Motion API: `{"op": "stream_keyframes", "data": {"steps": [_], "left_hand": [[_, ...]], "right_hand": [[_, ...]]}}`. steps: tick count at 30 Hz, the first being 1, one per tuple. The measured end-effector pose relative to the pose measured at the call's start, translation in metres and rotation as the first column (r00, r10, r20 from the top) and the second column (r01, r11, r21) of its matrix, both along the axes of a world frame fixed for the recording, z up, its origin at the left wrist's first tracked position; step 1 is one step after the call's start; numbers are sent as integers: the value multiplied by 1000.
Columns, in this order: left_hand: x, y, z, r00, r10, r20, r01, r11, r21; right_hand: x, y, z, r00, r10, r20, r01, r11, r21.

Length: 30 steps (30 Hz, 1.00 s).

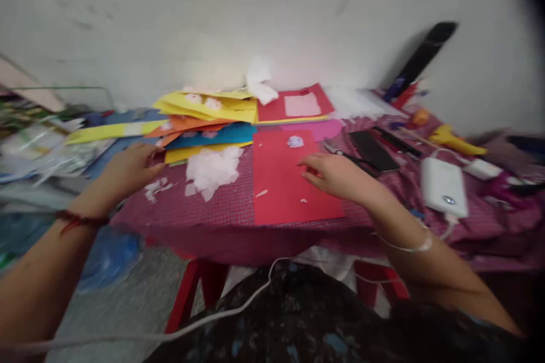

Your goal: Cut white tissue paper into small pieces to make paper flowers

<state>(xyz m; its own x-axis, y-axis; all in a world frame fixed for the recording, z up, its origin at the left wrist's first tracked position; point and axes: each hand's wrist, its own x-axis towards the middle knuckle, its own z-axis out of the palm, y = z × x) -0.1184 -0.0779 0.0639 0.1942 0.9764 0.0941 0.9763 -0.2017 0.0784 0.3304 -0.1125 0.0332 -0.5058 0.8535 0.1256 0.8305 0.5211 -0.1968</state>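
A red sheet of paper [281, 181] lies flat at the middle of the table, with a small pale lilac paper flower [295, 142] near its top and tiny white scraps on it. My right hand [334, 177] is over the sheet's right side, its fingers loosely bent and apart, nothing visible in them. To the left, my left hand [135, 167] hovers beside the stack of coloured papers, fingers slightly curled and apart, with no object seen in it. Between the hands sits a pile of white paper pieces [213, 170]. Small paper scraps [156, 188] lie below my left fingers.
Folded yellow papers [204, 105] and a blue sheet [223, 135] are stacked at the back. On the right are scissors [334, 148], a black phone [373, 150], a white power bank [444, 184] with a cable and a yellow glue gun [455, 140]. A white cord [230, 313] crosses my lap.
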Motion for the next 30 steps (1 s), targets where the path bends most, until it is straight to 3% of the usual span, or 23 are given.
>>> {"op": "stream_keyframes", "data": {"steps": [1, 4, 7, 10, 13, 17, 21, 23, 26, 30], "left_hand": [[15, 6, -2, 999, -33, 36, 31, 998, 47], [74, 18, -12, 967, -213, 140, 220, 975, -36], [134, 24, -24, 900, -415, 133, 433, 887, -162], [175, 26, -40, 826, -511, 239, 563, 766, -310], [194, 21, -52, 760, -619, 198, 643, 673, -366], [205, 14, -59, 597, -798, 84, 762, 531, -371], [208, 15, -61, 463, -885, 44, 818, 408, -405], [208, 16, -62, 434, -900, 35, 834, 387, -394], [205, 14, -62, 448, -893, 39, 838, 404, -366], [188, 2, -57, 567, -821, 61, 789, 521, -324]], "right_hand": [[-5, 10, 6, 999, -23, 45, 24, 999, -22], [-16, 40, 5, 976, -45, 212, 71, 991, -117], [-21, 61, -18, 970, -31, 243, 73, 983, -168], [-25, 71, -45, 979, -81, 185, 109, 983, -149], [-27, 74, -57, 985, -84, 148, 107, 982, -155], [-27, 76, -56, 993, -70, 93, 88, 975, -205], [-25, 80, -58, 996, -71, 51, 82, 963, -257], [-25, 81, -59, 997, -68, 46, 78, 959, -273], [-25, 80, -59, 996, -67, 64, 81, 963, -257], [-26, 77, -60, 994, -59, 95, 79, 972, -221]]}}
